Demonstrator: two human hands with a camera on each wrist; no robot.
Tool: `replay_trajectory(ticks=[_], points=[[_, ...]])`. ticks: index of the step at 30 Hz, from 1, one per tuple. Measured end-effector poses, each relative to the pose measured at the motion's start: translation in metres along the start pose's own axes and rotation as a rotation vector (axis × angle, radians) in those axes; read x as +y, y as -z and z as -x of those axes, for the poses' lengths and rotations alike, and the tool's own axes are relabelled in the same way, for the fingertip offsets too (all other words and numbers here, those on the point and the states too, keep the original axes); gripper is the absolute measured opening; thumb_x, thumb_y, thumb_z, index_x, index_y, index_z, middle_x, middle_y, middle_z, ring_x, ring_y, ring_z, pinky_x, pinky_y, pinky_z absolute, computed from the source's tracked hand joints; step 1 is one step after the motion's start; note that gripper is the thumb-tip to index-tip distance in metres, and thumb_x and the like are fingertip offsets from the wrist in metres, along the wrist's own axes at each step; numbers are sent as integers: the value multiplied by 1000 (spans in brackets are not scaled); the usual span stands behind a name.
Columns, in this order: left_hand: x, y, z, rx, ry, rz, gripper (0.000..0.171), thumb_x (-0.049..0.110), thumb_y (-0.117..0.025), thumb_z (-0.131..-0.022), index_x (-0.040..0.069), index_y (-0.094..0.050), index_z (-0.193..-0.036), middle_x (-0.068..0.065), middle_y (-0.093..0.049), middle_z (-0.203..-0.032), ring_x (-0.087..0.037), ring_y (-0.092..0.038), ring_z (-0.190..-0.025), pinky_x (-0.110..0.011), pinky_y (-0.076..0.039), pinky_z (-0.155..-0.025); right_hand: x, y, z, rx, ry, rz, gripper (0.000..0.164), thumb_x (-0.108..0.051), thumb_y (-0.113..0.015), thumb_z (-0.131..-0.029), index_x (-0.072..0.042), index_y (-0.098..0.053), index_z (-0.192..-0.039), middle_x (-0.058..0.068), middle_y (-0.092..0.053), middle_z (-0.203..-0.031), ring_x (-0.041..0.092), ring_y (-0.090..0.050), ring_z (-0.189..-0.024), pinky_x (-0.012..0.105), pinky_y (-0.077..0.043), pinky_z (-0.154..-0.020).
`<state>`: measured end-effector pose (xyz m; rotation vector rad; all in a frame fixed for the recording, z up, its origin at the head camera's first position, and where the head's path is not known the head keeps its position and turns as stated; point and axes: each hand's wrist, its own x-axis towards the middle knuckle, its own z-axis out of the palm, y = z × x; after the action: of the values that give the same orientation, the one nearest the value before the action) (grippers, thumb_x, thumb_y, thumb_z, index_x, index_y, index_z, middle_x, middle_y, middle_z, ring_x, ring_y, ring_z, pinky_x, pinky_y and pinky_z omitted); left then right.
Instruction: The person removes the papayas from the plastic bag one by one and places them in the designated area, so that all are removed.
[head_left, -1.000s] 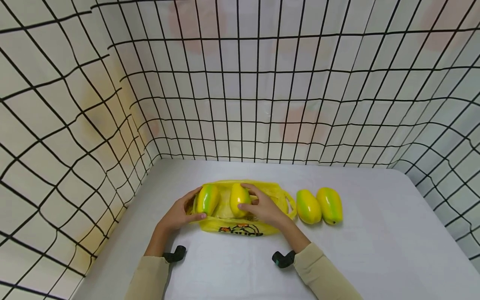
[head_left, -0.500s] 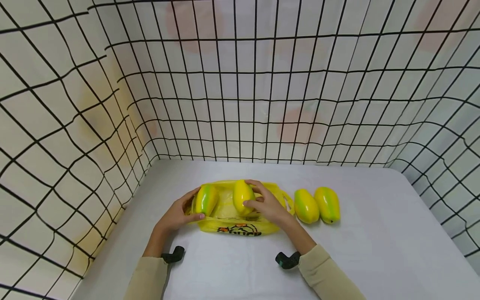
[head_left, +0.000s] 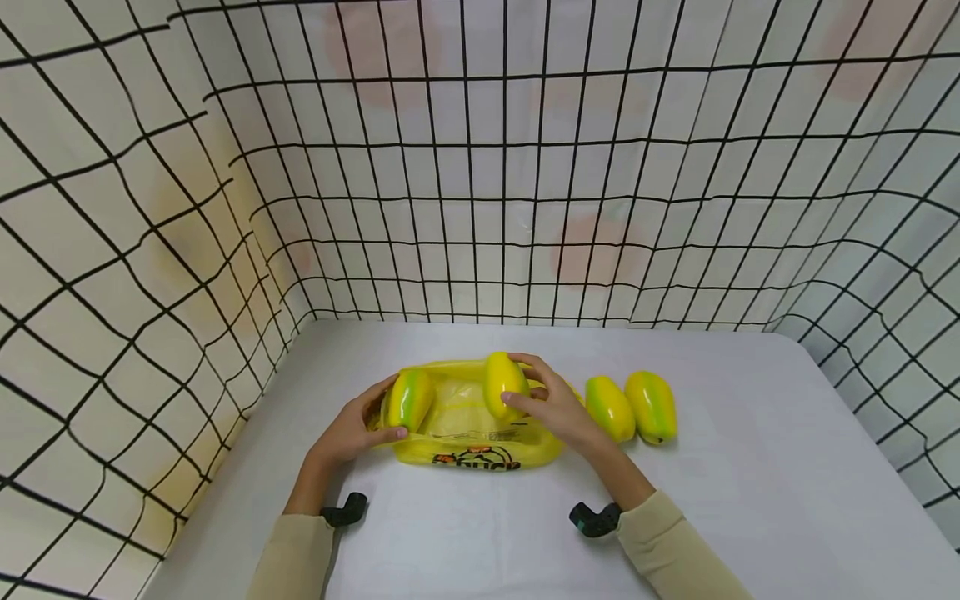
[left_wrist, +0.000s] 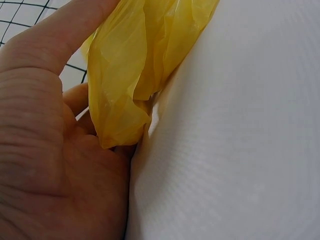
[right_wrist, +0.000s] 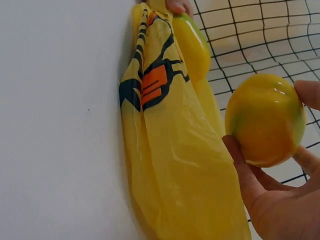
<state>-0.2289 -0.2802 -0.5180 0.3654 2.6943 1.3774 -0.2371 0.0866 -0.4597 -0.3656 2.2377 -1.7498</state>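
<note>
A yellow plastic bag (head_left: 536,450) with a black and orange print lies spread on the table, its mouth open upward. My right hand (head_left: 561,410) grips a yellow papaya (head_left: 504,387) between thumb and fingers, raised over the bag's right part. In the right wrist view this papaya (right_wrist: 265,125) is seen end-on, apart from the bag. My left hand (head_left: 351,429) holds the bag's left end, thumb in front and fingers behind. Beside it, a yellow-green papaya (head_left: 411,400) sits in the bag. The left wrist view shows crumpled bag film (left_wrist: 120,95) between thumb and fingers.
Two more papayas, one nearer the bag (head_left: 610,408) and one farther right (head_left: 651,407), lie side by side on the white tabletop (head_left: 750,467). Black wire grid (head_left: 510,200) stands behind and at both sides. Each wrist carries a black camera mount (head_left: 596,519).
My right hand has lifted its papaya up from inside the bag's mouth and carried it to the right. The left hand keeps its place on the bag with the other papaya beside it.
</note>
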Motion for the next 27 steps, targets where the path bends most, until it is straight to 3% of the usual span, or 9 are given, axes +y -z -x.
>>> replay_trajectory(ticks=[15, 22, 27], points=[[-1, 0, 2, 2, -12, -12, 101, 44, -87, -79, 25, -33, -162, -8, -37, -166, -37, -36, -153, -59, -31, -123, -2, 20, 12, 15, 9, 58, 71, -41, -74, -95, -37, -38, -155, 17, -34, -163, 35, -60, -126, 45, -57, -101], [-1, 0, 2, 2, -12, -23, 101, 45, -87, -79, 26, -32, -163, -8, -36, -166, -37, -35, -153, -60, -31, -123, -3, 29, 18, 44, -4, 77, 74, -44, -76, -92, -45, -35, -154, 13, -35, -163, 35, -60, -128, 47, -57, -101], [0, 0, 2, 5, -5, -19, 102, 45, -87, -78, 26, -33, -162, -9, -37, -166, -37, -36, -153, -60, -32, -122, -2, 36, 21, 61, 0, 93, 72, -44, -76, -92, -46, -37, -153, 6, -31, -166, 33, -63, -123, 41, -58, -96]])
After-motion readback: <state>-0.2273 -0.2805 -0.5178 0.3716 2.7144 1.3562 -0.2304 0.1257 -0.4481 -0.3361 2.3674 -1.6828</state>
